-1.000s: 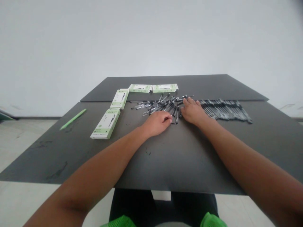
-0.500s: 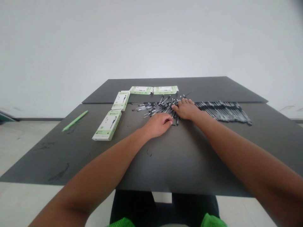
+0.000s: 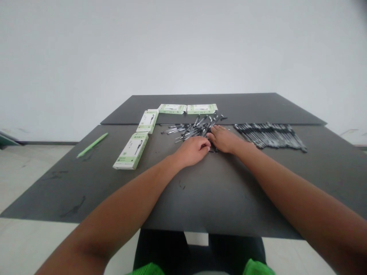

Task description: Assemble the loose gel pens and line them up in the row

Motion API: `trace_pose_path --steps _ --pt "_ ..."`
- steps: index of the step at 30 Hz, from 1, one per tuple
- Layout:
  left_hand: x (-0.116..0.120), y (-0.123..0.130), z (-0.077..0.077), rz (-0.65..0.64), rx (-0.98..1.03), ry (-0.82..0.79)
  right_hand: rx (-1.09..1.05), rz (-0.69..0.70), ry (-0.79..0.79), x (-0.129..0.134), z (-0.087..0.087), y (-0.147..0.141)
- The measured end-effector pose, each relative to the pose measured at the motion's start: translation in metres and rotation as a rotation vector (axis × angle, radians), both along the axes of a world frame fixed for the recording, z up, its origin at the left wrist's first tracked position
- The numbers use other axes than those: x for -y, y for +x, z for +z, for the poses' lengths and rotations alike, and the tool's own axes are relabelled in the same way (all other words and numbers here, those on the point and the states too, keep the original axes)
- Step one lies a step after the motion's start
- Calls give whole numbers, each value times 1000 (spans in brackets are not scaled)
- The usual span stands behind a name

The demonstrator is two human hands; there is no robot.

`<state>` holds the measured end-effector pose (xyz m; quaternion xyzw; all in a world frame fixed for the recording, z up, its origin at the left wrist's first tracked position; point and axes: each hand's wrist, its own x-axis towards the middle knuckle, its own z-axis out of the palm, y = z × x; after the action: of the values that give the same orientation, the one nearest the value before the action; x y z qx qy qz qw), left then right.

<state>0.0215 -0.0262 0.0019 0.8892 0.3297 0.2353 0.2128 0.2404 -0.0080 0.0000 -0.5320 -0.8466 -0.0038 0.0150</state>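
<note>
A loose pile of black and clear pens lies at the middle of the dark table. At its near edge rests my left hand, its fingers curled in; whatever they hold, if anything, is too small to make out. My right hand lies over the pile's right side, palm down, with fingertips bent down among the pens and partly hidden. The two hands are almost touching. Farther right, many similar pens lie side by side in a slanting row, apart from my right hand.
Two green and white boxes stand in a line left of the pile. Two more boxes lie end to end behind it. A green pen is at the left on the table.
My right hand has drawn back toward me and slightly left, closer to my left hand. Some small pieces behind it now show. My left hand has hardly moved.
</note>
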Motion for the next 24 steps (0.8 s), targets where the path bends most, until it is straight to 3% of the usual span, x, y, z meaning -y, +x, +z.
trace_pose_path --steps 4,11,14,17,24 --pt "0 0 0 -2 -9 4 -4 1 22 12 8 -3" --pt "0 -1 2 5 6 -6 -287 -129 76 10 8 18" --pt "1 -1 2 11 14 -18 -320 -256 169 -13 9 36" --pt "2 -1 1 28 15 -30 -268 -387 166 -46 10 52" --pt "2 -2 2 15 0 -28 -189 -470 78 -107 1 68"
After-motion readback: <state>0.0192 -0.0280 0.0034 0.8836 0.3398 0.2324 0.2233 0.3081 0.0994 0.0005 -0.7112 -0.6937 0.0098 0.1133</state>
